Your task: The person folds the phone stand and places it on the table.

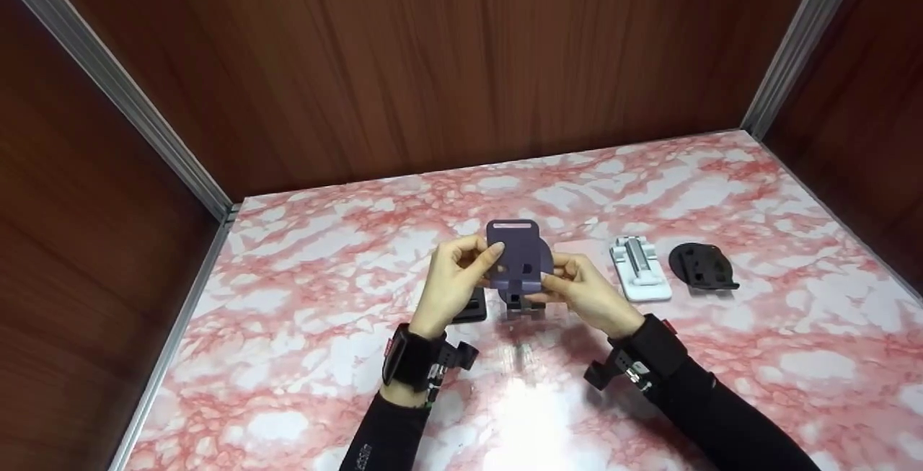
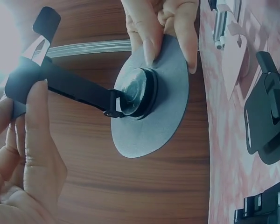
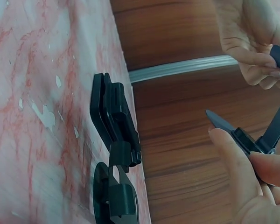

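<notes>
Both hands hold a dark purple folding phone stand point(image 1: 513, 251) up over the table, its slotted plate facing the head camera. My left hand point(image 1: 451, 280) pinches the plate's left edge between thumb and fingers. On the other side, my right hand point(image 1: 591, 294) grips the stand's round base point(image 2: 170, 116) by its rim, with the thumb near the plate's lower lip. A hinged arm point(image 2: 77, 86), swung out from the base, joins it to the plate. In the right wrist view the base is seen nearly edge-on.
Right of the hands lie a white phone stand point(image 1: 642, 273) and a black round-based stand point(image 1: 699, 267). Beneath the hands, partly hidden, are a black folded stand point(image 1: 472, 307) and another dark stand point(image 1: 525, 303). Wood-grain panels point(image 1: 433, 67) wall the marbled table point(image 1: 303, 355).
</notes>
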Demonstrator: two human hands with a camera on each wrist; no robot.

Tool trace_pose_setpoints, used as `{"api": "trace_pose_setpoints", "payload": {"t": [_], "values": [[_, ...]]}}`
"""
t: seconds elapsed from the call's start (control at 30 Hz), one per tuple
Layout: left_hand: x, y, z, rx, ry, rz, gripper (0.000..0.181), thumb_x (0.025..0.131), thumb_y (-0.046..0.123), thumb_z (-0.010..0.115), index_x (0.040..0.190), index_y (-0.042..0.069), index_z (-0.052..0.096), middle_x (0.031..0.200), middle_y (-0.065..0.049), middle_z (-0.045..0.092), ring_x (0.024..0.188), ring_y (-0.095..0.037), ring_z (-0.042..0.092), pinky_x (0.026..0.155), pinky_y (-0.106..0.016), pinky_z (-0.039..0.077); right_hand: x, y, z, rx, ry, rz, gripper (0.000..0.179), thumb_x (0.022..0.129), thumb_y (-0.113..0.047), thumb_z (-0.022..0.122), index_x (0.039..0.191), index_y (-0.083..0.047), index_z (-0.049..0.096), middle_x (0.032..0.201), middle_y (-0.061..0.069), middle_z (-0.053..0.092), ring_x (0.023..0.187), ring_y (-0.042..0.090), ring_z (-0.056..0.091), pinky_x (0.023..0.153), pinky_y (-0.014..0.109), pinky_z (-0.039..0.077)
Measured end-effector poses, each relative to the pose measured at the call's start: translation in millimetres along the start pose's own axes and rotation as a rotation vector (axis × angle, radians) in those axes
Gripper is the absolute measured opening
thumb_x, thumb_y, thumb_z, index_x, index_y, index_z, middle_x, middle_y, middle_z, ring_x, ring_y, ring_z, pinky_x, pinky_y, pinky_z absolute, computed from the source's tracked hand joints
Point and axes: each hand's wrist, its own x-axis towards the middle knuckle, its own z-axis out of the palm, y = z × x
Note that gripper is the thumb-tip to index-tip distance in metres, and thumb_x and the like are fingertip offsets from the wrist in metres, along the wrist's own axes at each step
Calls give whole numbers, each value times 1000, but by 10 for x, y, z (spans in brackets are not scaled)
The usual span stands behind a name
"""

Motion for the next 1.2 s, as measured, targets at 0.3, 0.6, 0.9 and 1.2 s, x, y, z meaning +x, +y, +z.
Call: {"api": "trace_pose_setpoints", "payload": {"t": [0.3,0.6,0.9,1.2], "values": [[-17,52,-36,35,-24,-28,31,95,17,66,76,-6,60,67,3,62,63,-10,61,58,-30,60,0,-4,24,-45,47,-19,41,99,5,47,139,11,45,118,7,71,104,18,71,98,45,53],[18,-27,-67,-20,-72,-63,29,96,15,65,74,-3,60,65,3,59,58,-9,59,52,-25,56,10,-52,5,-246,139,-52,38,98,3,52,134,15,49,113,20,71,92,11,72,87,29,59],[43,-85,-89,-85,-134,-125,30,96,14,64,67,10,58,63,4,60,56,-8,58,50,-22,53,5,-93,-19,-350,139,-219,34,96,8,53,128,20,52,117,40,60,93,5,71,87,32,59],[71,-156,-88,-146,-190,-211,31,97,13,61,65,13,61,66,2,62,51,-8,54,49,-21,54,25,-86,-41,-526,185,-326,27,94,11,52,119,19,58,112,38,64,89,-4,69,84,23,58]]}}
